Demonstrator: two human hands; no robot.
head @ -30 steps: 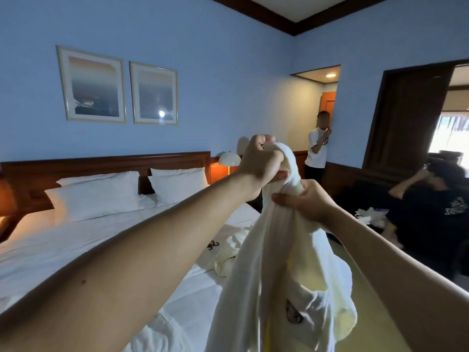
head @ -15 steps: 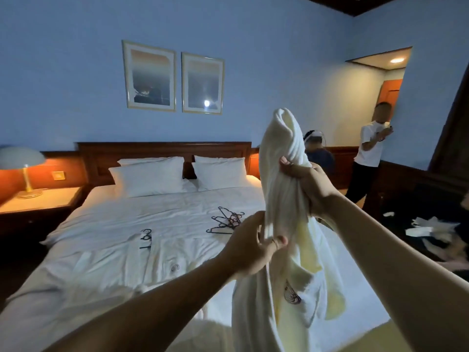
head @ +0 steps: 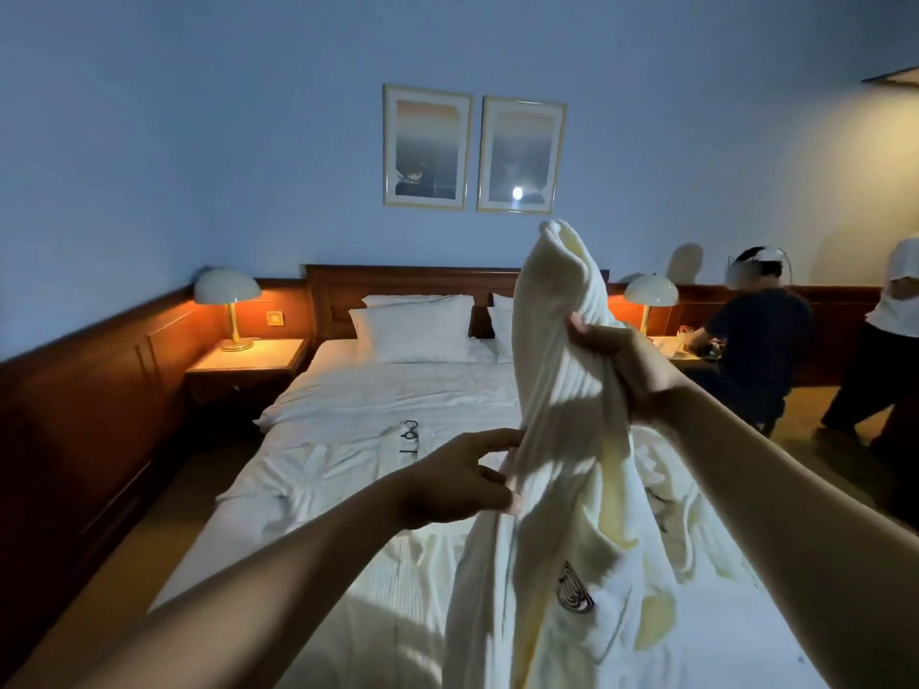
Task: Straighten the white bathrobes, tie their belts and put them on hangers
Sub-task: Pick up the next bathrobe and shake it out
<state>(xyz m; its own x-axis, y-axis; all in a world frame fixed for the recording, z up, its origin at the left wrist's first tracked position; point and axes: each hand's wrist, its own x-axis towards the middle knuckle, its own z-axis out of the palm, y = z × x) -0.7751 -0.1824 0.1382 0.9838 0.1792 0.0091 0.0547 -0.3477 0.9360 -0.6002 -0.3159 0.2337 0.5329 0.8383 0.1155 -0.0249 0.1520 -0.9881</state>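
Head view. Robe (head: 562,440) held up in the air over the bed's (head: 348,415) foot end, hanging bunched, crest on a low fold. Right hand (head: 621,370) grips the robe high up, fingers curled into the cloth. Left hand (head: 457,482) lower, at the robe's left edge; fingertips touch the cloth, fingers loosely bent, grip unclear. Second robe (head: 318,474) lies flat on the bed, mid-left. Dark hanger (head: 410,435) beside it, toward the pillows (head: 413,330). Lamp (head: 228,305) lit on the left nightstand.
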